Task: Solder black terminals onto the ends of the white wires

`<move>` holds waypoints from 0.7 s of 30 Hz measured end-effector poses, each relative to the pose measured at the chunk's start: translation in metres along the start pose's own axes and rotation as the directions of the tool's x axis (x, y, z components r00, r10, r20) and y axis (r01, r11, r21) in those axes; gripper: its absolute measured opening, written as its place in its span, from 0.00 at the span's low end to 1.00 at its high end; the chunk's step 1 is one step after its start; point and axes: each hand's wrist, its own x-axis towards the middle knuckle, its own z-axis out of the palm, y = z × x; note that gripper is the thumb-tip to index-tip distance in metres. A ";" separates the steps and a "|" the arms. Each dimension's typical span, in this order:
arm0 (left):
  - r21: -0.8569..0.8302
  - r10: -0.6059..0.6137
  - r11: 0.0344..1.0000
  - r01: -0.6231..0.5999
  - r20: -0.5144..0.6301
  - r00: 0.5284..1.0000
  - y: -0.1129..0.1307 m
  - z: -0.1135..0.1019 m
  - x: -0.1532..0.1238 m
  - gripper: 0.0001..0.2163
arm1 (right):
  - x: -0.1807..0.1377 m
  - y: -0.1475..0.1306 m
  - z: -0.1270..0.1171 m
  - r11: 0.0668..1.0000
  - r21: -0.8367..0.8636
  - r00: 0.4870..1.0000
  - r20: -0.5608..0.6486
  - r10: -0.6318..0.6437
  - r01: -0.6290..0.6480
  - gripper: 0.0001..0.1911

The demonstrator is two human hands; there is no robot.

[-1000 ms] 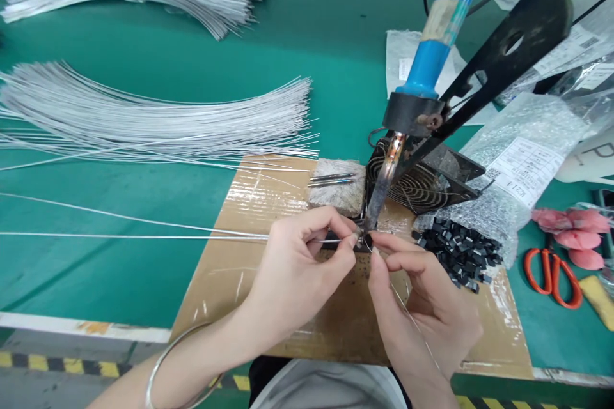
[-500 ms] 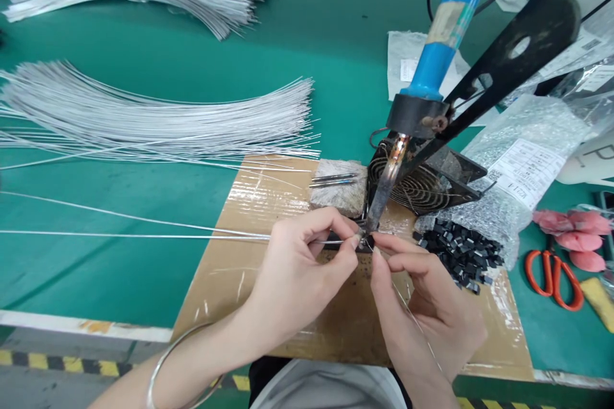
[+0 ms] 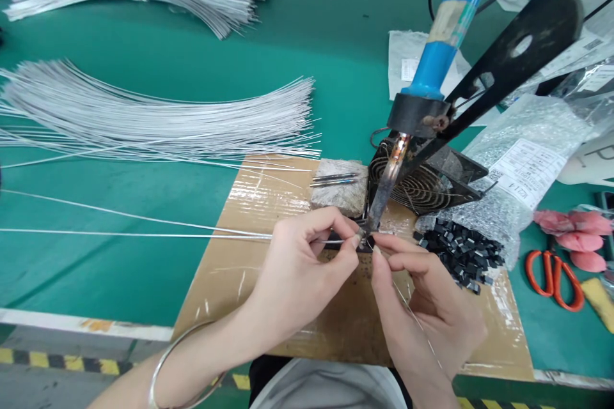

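A blue-handled soldering iron (image 3: 434, 67) hangs tip-down in a black metal stand (image 3: 508, 70), its tip low at the middle. Just left of that tip, my left hand (image 3: 307, 262) pinches two thin white wires (image 3: 192, 236) that run off to the left. My right hand (image 3: 426, 307) is closed on a thin strand of solder wire (image 3: 417, 319), which trails down across its palm. The solder's upper end meets the tip area between both hands. Fingertips partly hide the small part at the joint, so I cannot make it out.
Wire bundles (image 3: 167, 118) lie at the left. A fibrous pad (image 3: 339, 188) bearing dark rods sits behind my left hand, beside a black fan (image 3: 417, 185). Small black connectors (image 3: 460, 252), bubble wrap (image 3: 522, 160) and orange scissors (image 3: 554, 281) lie at the right. Cardboard (image 3: 230, 281) covers the front.
Almost nothing differs. Both hands keep their pinch at the iron's tip, and the view has shifted very slightly.
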 end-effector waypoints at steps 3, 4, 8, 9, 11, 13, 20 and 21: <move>0.001 -0.001 1.000 0.001 0.002 1.000 0.001 -0.001 -0.001 0.06 | 0.000 0.000 0.000 1.000 0.000 1.000 -0.003 -0.004 0.004 0.08; 0.003 -0.004 1.000 0.004 0.004 1.000 0.001 -0.001 -0.001 0.06 | 0.000 0.000 0.001 1.000 0.004 1.000 -0.005 -0.007 0.007 0.08; 0.002 -0.005 1.000 0.005 -0.002 1.000 0.001 -0.001 -0.001 0.06 | 0.000 -0.001 0.001 1.000 0.009 1.000 -0.017 -0.012 0.012 0.07; -0.001 -0.004 1.000 0.004 -0.004 1.000 0.001 -0.001 -0.001 0.06 | 0.000 -0.001 0.001 1.000 0.006 1.000 -0.019 -0.007 0.007 0.07; -0.011 -0.002 1.000 0.002 -0.003 1.000 0.001 -0.001 -0.001 0.06 | 0.000 -0.002 0.000 1.000 0.002 1.000 -0.015 0.007 -0.007 0.07; -0.019 0.001 1.000 -0.001 -0.001 1.000 0.001 -0.001 -0.001 0.06 | 0.000 -0.003 0.000 1.000 0.009 1.000 -0.006 0.015 -0.015 0.07; -0.019 -0.013 1.000 0.013 -0.002 1.000 -0.001 0.000 -0.001 0.05 | 0.000 0.001 0.001 1.000 0.008 1.000 -0.013 -0.012 0.012 0.07; -0.021 -0.016 1.000 0.016 -0.001 1.000 -0.001 0.000 0.000 0.05 | 0.000 0.001 0.002 1.000 0.001 1.000 -0.015 -0.015 0.015 0.07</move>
